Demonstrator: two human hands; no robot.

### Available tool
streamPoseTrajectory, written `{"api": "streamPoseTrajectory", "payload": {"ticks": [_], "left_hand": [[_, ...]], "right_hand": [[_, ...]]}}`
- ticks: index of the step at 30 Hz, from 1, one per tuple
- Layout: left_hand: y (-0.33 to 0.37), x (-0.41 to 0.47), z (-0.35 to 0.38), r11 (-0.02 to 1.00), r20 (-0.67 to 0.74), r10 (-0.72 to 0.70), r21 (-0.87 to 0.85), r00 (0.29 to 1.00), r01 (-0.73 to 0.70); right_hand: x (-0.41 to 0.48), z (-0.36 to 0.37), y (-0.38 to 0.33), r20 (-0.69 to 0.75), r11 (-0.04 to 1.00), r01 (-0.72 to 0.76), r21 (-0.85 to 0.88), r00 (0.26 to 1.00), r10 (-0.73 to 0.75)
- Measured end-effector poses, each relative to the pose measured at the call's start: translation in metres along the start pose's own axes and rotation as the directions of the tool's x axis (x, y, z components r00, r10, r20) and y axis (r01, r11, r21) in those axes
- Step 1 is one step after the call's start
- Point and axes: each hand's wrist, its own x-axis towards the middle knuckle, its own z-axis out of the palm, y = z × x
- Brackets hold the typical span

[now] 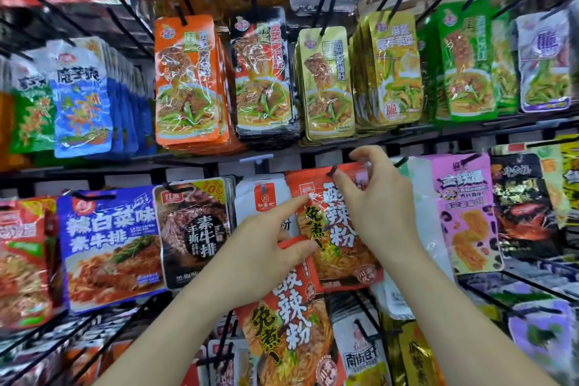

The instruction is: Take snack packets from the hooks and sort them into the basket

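Two orange-red noodle packets sit at the centre of the rack. One orange-red packet (336,238) hangs on a black hook (332,171) in the middle row. My right hand (376,197) pinches its top edge beside the hook. My left hand (266,241) grips the top of a second, loose orange-red packet (291,316) that hangs down below it, while its index finger points at the hanging packet. No basket is in view.
Rows of snack packets hang on black wire hooks across the whole rack: a blue packet (109,244) and a dark one (195,229) at left, a pink one (463,213) at right, orange, black and gold packets (326,81) above. Hook tips stick out toward me.
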Motion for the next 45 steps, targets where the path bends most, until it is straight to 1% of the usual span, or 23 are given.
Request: {"api": "streamPoseTrajectory", "payload": {"ticks": [2, 4, 6, 8, 9, 11, 13, 17, 20, 23, 25, 26, 27, 28, 29, 30, 31, 33, 36, 39, 41, 43, 45], "left_hand": [[-0.002, 0.0, 0.001, 1.0, 0.023, 0.002, -0.005, 1.0, -0.002], [-0.002, 0.002, 0.001, 1.0, 0.031, 0.001, 0.011, 1.0, -0.001], [-0.004, 0.006, 0.001, 0.999, 0.024, -0.002, 0.045, 1.0, 0.001], [-0.005, 0.011, 0.003, 0.997, 0.015, -0.02, 0.081, 1.0, 0.019], [-0.006, 0.014, 0.004, 0.995, 0.021, -0.04, 0.088, 0.999, 0.038], [-0.006, 0.017, 0.006, 0.993, 0.04, -0.077, 0.087, 0.996, 0.073], [-0.007, 0.018, 0.006, 0.994, 0.047, -0.08, 0.073, 0.996, 0.076], [-0.007, 0.018, 0.003, 0.998, 0.042, -0.064, 0.004, 0.997, 0.064], [-0.006, 0.016, 0.002, 0.995, 0.057, -0.046, -0.085, 0.997, 0.05], [-0.007, 0.01, -0.002, 0.99, 0.041, 0.044, -0.133, 0.998, -0.038], [-0.008, 0.006, -0.007, 0.984, -0.001, 0.098, -0.148, 0.995, -0.097], [-0.008, 0.004, -0.01, 0.978, -0.026, 0.114, -0.172, 0.993, -0.117], [-0.008, 0.002, -0.012, 0.968, -0.049, 0.128, -0.209, 0.991, -0.136], [-0.006, 0.001, -0.013, 0.955, -0.07, 0.14, -0.254, 0.988, -0.154], [-0.003, 0.001, -0.013, 0.94, -0.085, 0.149, -0.299, 0.985, -0.168], [0.0, -0.001, -0.012, 0.924, -0.099, 0.152, -0.338, 0.983, -0.177], [0.003, -0.002, -0.012, 0.911, -0.115, 0.149, -0.371, 0.982, -0.181], [0.005, -0.004, -0.011, 0.895, -0.143, 0.113, -0.414, 0.983, -0.164], [-0.001, -0.012, -0.014, 0.879, -0.129, 0.011, -0.471, 0.992, -0.071], [-0.011, -0.02, -0.015, 0.811, -0.075, -0.112, -0.584, 0.991, 0.047], [-0.014, -0.025, -0.013, 0.766, -0.052, -0.159, -0.637, 0.986, 0.09], [-0.012, -0.027, -0.009, 0.761, -0.092, -0.183, -0.643, 0.979, 0.081], [-0.007, -0.028, -0.006, 0.808, -0.166, -0.163, -0.588, 0.972, 0.035]], "right_hand": [[-0.005, 0.001, 0.0, -0.037, 0.986, 0.076, -0.148, 0.996, -0.082], [-0.01, -0.001, -0.001, -0.078, 0.958, 0.142, -0.247, 0.983, -0.166], [-0.018, -0.003, 0.0, -0.1, 0.904, 0.196, -0.38, 0.963, -0.251], [-0.026, -0.004, 0.004, -0.081, 0.842, 0.212, -0.496, 0.954, -0.288], [-0.029, -0.003, 0.007, -0.046, 0.817, 0.22, -0.533, 0.957, -0.288], [-0.031, 0.0, 0.013, 0.041, 0.789, 0.236, -0.567, 0.965, -0.259], [-0.031, 0.002, 0.019, 0.079, 0.77, 0.25, -0.587, 0.964, -0.252], [-0.028, 0.005, 0.026, 0.086, 0.761, 0.249, -0.598, 0.965, -0.248], [-0.03, 0.005, 0.031, 0.112, 0.76, 0.246, -0.602, 0.968, -0.224], [-0.037, 0.0, 0.026, 0.103, 0.765, 0.243, -0.596, 0.968, -0.227], [-0.047, -0.011, 0.015, 0.066, 0.829, 0.26, -0.494, 0.963, -0.263], [-0.054, -0.018, 0.006, 0.088, 0.895, 0.252, -0.369, 0.968, -0.237], [-0.062, -0.027, -0.006, 0.183, 0.964, 0.199, -0.176, 0.969, -0.167], [-0.07, -0.032, -0.015, 0.347, 0.997, 0.065, 0.04, 0.935, -0.075], [-0.079, -0.034, -0.022, 0.503, 0.971, -0.125, 0.201, 0.864, 0.007], [-0.086, -0.033, -0.024, 0.61, 0.921, -0.283, 0.267, 0.79, 0.066], [-0.092, -0.03, -0.021, 0.649, 0.884, -0.352, 0.307, 0.757, 0.075], [-0.098, -0.026, -0.016, 0.615, 0.856, -0.36, 0.372, 0.786, 0.063], [-0.099, -0.029, -0.013, 0.56, 0.805, -0.381, 0.455, 0.825, 0.074], [-0.101, -0.03, -0.012, 0.518, 0.795, -0.401, 0.456, 0.846, 0.13], [-0.104, -0.031, -0.011, 0.5, 0.794, -0.406, 0.452, 0.853, 0.152], [-0.108, -0.031, -0.01, 0.484, 0.805, -0.396, 0.442, 0.861, 0.157], [-0.108, -0.031, -0.011, 0.455, 0.816, -0.374, 0.441, 0.877, 0.156]]}}
